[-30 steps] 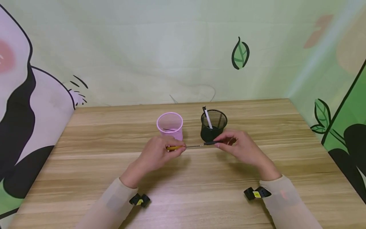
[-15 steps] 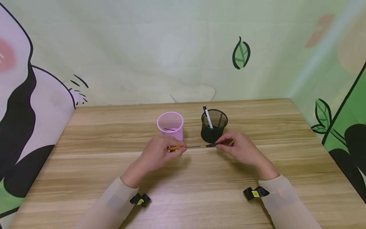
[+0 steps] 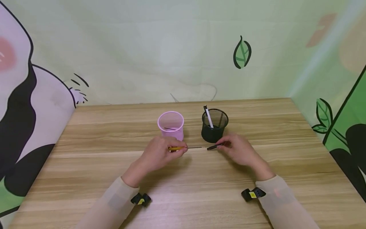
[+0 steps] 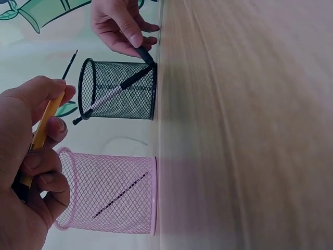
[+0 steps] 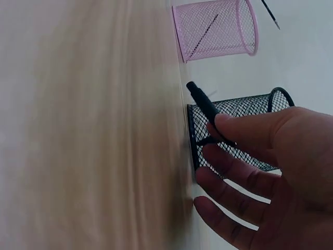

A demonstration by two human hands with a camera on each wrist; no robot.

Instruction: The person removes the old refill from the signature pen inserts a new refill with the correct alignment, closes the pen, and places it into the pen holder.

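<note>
Holding a yellow pen barrel [image 3: 176, 148] in my left hand [image 3: 160, 152], fingers curled round it, I have its thin dark refill [image 3: 195, 147] sticking out bare and pointing to my right. Facing the refill's tip, my right hand [image 3: 240, 151] pinches a short black tube [image 5: 204, 104], probably the pen's front section, between thumb and forefinger. The tube slants, its free end lower, towards the table [image 3: 183, 184]; whether it touches the wood I cannot tell. Refill and tube are near each other but apart.

I judge the step in hand to be work on a pen in pieces, its front section off the refill; whether I am dismantling or assembling it, these views do not settle. To join the two, the next move would call for levelling the tube, lining its opening up with the tip and sliding it on straight, lest the slim refill bend. To put the tube down instead, a short lowering should do.

Just beyond my left hand stands a pink mesh cup [image 3: 178, 135], with a thin dark rod [image 4: 120, 195], perhaps another refill, leaning inside. To its right, apart from it, stands a black mesh cup [image 3: 211, 135], just beyond my right hand, holding a tilted white-and-black pen [image 3: 209, 118]. Behind the table hangs a pale green backdrop [image 3: 143, 57] printed with a leaf [image 3: 242, 55].
</note>
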